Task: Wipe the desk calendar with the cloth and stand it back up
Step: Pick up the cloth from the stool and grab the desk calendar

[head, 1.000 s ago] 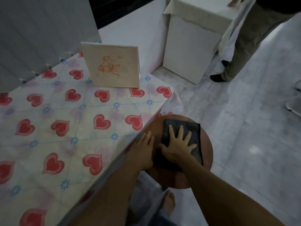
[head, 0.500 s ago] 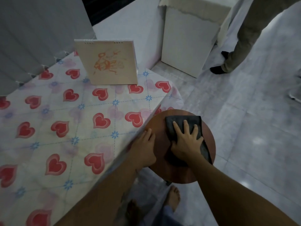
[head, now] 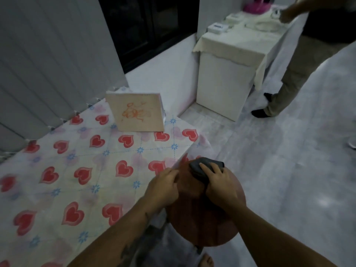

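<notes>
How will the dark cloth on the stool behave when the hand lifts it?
The cloth is bunched under the right hand, so it is probably soft and will droop. It looks thin, likely light, and should not slide off the stool.

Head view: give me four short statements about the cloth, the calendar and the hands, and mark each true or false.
1. The desk calendar stands upright on the heart-patterned tablecloth. True.
2. The right hand rests on the dark cloth. True.
3. The cloth lies on the tablecloth. False: it is on the round brown stool.
4. The left hand holds the calendar. False: it is at the table's edge, far from it.
</notes>
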### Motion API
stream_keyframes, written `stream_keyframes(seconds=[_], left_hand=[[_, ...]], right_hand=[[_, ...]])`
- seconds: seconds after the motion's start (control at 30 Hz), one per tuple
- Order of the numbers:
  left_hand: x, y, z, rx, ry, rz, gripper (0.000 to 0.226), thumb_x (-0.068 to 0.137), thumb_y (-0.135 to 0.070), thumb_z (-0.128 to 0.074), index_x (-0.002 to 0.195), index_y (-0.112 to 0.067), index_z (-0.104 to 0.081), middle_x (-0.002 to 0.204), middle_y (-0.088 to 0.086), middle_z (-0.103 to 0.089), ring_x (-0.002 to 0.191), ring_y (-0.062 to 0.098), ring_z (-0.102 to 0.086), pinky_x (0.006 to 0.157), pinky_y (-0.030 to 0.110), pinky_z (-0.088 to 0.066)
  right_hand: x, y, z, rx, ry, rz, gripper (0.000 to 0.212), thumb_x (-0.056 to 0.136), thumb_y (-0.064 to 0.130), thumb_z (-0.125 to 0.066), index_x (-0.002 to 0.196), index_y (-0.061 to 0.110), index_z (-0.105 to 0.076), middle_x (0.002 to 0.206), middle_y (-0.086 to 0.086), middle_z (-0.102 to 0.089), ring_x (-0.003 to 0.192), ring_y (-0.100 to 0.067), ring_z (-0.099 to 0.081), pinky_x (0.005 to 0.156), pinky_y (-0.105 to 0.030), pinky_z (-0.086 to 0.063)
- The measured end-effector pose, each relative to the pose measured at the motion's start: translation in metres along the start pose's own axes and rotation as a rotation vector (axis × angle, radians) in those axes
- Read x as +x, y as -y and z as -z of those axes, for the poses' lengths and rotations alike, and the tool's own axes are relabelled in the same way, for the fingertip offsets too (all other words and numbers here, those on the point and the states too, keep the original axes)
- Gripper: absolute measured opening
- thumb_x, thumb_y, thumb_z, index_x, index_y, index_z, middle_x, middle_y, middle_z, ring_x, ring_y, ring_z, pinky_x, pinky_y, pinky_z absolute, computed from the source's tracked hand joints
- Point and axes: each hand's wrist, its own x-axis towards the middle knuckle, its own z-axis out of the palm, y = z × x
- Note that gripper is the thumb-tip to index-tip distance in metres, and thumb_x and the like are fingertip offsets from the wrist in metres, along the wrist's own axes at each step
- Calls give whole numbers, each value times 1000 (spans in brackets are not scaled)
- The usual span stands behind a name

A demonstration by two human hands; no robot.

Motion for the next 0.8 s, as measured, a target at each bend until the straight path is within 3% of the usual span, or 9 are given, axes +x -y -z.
stream_keyframes(seconds=[0.23, 0.33, 0.43, 0.6, 0.63, 0.73, 0.8], left_hand=[[22, 2, 82, -89, -283, 9, 39, 93, -19, -52, 130, -24, -59, 136, -6, -56, 121, 16, -53, 100, 26, -41], [37, 12, 115, -137, -398, 14, 37, 93, -15, -52, 127, -26, -61, 135, -4, -58, 120, 17, -54, 96, 21, -37], [54, 29, 146, -177, -497, 30, 39, 93, -13, -50, 129, -24, -62, 141, -1, -57, 127, 20, -50, 103, 25, -37], [85, 64, 189, -288, -670, 32, 36, 90, -9, -50, 120, -23, -64, 122, -4, -61, 107, 16, -57, 92, 27, -48], [91, 73, 196, -304, -705, 36, 36, 88, -8, -51, 119, -23, -64, 118, -6, -60, 105, 15, -57, 89, 24, -49], [113, 100, 212, -357, -759, 42, 38, 87, -5, -58, 117, -27, -63, 116, -11, -54, 103, 10, -53, 72, -1, -37], [128, 118, 219, -402, -752, 71, 37, 90, -9, -60, 121, -30, -60, 126, -12, -48, 113, 9, -48, 67, -8, -33]], right_hand=[[46, 46, 72, 29, -243, 135, 65, 85, 23, -47, 149, 29, -33, 152, -6, -36, 117, -34, -43, 93, -45, -43], [69, 71, 93, 81, -353, 180, 67, 80, 14, -50, 146, 24, -40, 149, -9, -41, 110, -37, -46, 88, -46, -46], [90, 97, 112, 92, -432, 208, 73, 77, 6, -58, 145, 22, -41, 149, -9, -41, 111, -37, -46, 89, -46, -46], [125, 137, 133, 115, -524, 245, 71, 77, 1, -55, 144, 19, -43, 148, -11, -42, 108, -39, -47, 86, -48, -45], [133, 144, 135, 113, -533, 235, 71, 78, 0, -55, 145, 20, -42, 148, -11, -42, 108, -38, -46, 86, -48, -45], [152, 163, 134, 125, -552, 213, 72, 78, -2, -55, 146, 20, -41, 149, -10, -41, 109, -37, -45, 88, -49, -45], [163, 173, 132, 128, -564, 196, 73, 78, -3, -56, 145, 20, -41, 148, -10, -42, 109, -36, -46, 87, -48, -46]])
